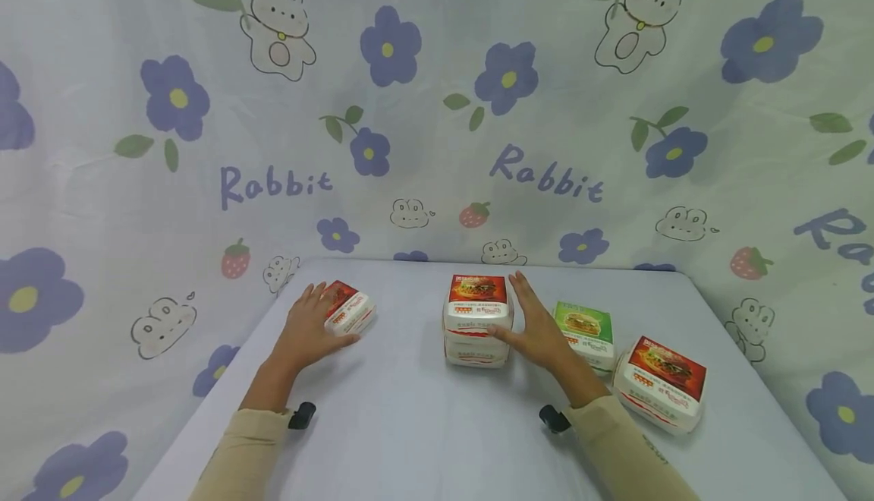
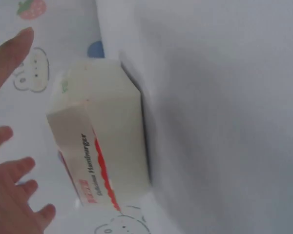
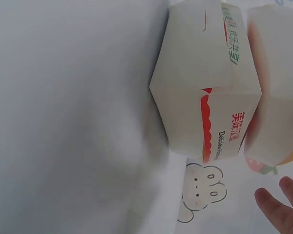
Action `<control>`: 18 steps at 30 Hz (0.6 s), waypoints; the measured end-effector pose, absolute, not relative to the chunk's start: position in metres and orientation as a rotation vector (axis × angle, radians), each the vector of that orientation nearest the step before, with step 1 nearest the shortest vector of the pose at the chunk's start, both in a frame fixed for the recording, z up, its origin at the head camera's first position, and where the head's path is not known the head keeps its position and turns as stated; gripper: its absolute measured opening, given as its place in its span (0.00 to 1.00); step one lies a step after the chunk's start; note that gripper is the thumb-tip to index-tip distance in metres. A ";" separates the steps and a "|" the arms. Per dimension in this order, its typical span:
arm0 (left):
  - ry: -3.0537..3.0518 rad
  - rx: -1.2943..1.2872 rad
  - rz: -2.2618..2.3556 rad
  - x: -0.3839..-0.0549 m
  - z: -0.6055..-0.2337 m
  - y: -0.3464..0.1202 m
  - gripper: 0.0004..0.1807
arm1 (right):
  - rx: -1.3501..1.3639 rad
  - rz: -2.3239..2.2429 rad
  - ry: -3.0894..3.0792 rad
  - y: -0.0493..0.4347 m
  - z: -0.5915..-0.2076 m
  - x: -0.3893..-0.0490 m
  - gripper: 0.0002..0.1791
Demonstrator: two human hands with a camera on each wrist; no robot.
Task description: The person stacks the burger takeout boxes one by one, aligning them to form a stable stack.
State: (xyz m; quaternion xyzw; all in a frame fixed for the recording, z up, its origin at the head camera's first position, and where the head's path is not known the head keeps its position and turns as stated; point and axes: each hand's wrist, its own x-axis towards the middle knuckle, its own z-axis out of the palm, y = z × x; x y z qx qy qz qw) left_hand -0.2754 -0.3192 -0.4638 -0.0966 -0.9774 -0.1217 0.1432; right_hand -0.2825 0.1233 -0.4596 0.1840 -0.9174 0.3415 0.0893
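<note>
Beside a red-topped hamburger box (image 1: 351,313) at the table's left, my left hand (image 1: 310,330) spreads its fingers, overlapping the box's left edge in the head view. The left wrist view has that box (image 2: 115,136) apart from the thumb and fingers. Near the table's middle, one red-topped hamburger box (image 1: 478,304) is stacked on another hamburger box (image 1: 476,353). My right hand (image 1: 539,334) is at the stack's right side with fingers extended, its thumb overlapping the front. In the right wrist view, fingertips show off to one side of the upper box (image 3: 276,83).
Right of my right hand lie a green-topped hamburger box (image 1: 587,330), partly hidden by the hand, and a red-topped one (image 1: 662,379) set at an angle. A white cloth covers the table (image 1: 410,433). Behind it hangs a rabbit-and-flower curtain (image 1: 437,121).
</note>
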 end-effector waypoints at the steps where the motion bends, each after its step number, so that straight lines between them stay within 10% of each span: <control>1: -2.829 -0.248 -0.362 -0.275 -0.465 -0.321 0.63 | 0.544 1.017 -2.731 0.123 -0.459 -0.283 0.60; 18: -3.058 0.089 -0.592 -0.278 -0.485 -0.336 0.67 | 0.548 1.069 -2.704 0.119 -0.458 -0.283 0.58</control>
